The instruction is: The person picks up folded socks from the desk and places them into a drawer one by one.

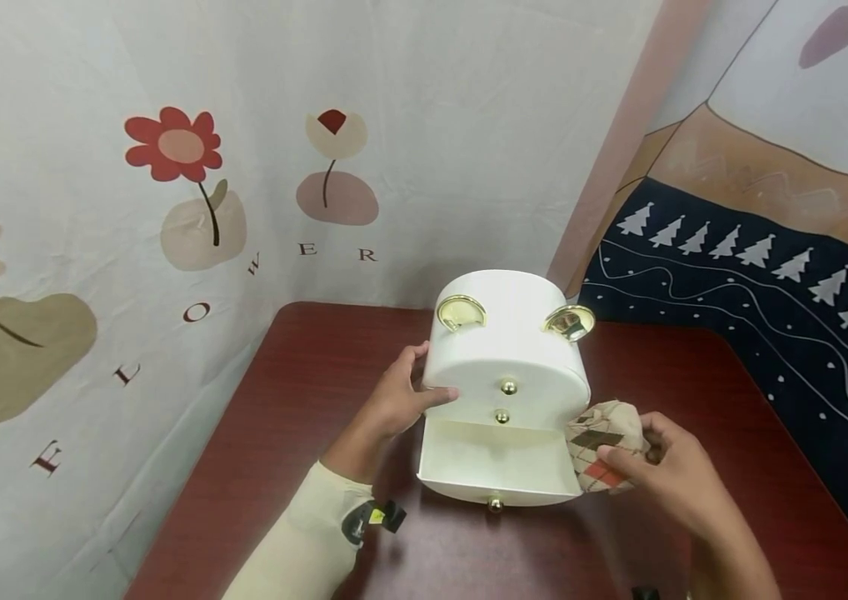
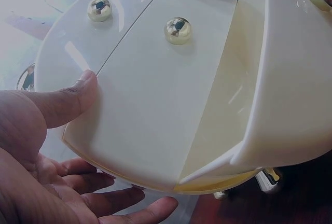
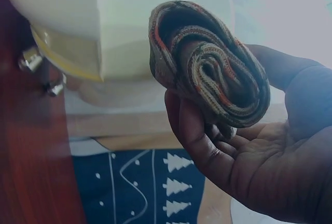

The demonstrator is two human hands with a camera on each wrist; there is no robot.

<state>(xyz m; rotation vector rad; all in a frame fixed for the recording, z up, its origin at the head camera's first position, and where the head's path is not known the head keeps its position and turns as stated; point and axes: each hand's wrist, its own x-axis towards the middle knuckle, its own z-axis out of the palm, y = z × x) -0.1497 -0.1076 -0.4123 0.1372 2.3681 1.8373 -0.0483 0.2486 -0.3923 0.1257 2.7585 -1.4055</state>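
Note:
A white drawer box [image 1: 502, 342] with gold ears and gold ball knobs stands on the table. Its lower drawer [image 1: 499, 462] is pulled out, and the part of its inside that shows is bare. My left hand [image 1: 397, 396] holds the box's left side, thumb on the front face and fingers along the side. In the left wrist view the thumb of that hand [image 2: 46, 130] lies near the seam between the drawers. My right hand [image 1: 675, 471] grips a rolled argyle sock [image 1: 604, 446] beside the drawer's right edge. The sock's coiled layers [image 3: 223, 79] show in the right wrist view.
The box stands on a dark red table [image 1: 304, 375]. Behind it hangs a pale curtain [image 1: 439, 150] with printed flowers and letters. To the right is a dark blue cloth [image 1: 754, 325] with white trees. Gold feet [image 2: 270, 180] show under the box.

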